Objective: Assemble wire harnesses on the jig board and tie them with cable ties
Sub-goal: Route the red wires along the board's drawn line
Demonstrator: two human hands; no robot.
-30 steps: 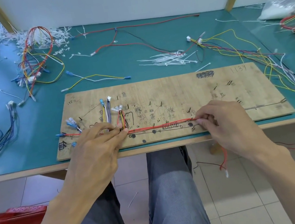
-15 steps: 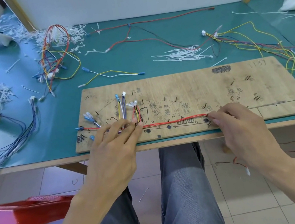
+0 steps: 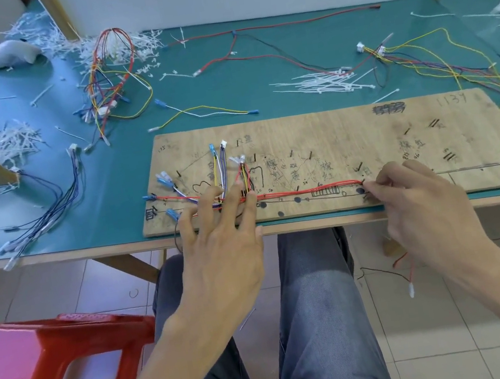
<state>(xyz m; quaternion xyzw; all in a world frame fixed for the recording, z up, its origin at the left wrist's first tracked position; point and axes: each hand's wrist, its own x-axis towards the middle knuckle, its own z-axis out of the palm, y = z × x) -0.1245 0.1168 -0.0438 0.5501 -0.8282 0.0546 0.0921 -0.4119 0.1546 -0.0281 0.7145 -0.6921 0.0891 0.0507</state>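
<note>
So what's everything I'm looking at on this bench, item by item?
table: one, teal top, across the view's upper half
jig board: one, tan wood, at the table's near edge
red wires: a few, red, along the board's near edge between the two grips
connector branches: several, blue and white tips, board's left part
cable ties: many, white, a bunch behind the board, piles at far left
wire bundles: several, mixed colours, left, rear and right of the table
stool: one, red plastic, on the floor at lower left
left grip: one bare hand, fingers straight, pressing wires on the board's left
right grip: one bare hand, pinching the red wires' right end
</note>
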